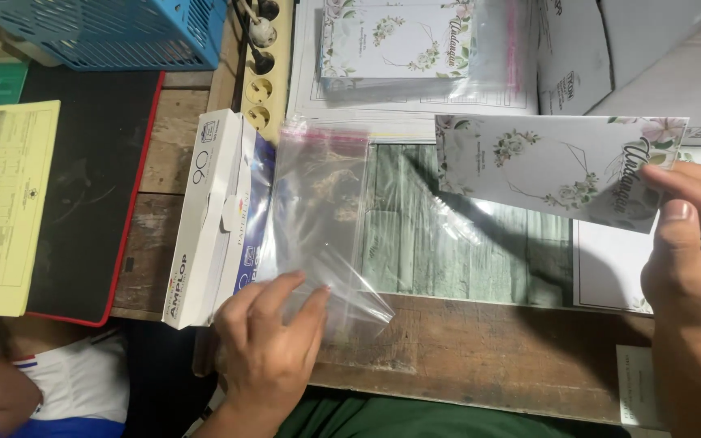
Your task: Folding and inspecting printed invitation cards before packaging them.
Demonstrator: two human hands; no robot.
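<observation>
- Hands are working apart — the left hand (273, 341) is pressing its fingers on the lower end of a clear plastic sleeve (326, 219), pinning it to the wooden bench (480, 349).
- Right hand (691, 243) is pinching a floral printed card (553, 170) by its right end, holding it up to the right of the sleeve.
- Sleeve is lying just right of a white envelope box (208, 219) — its red-edged mouth is pointing away.
- Beyond the sleeve, a bagged stack of cards (399, 40) is resting.
</observation>
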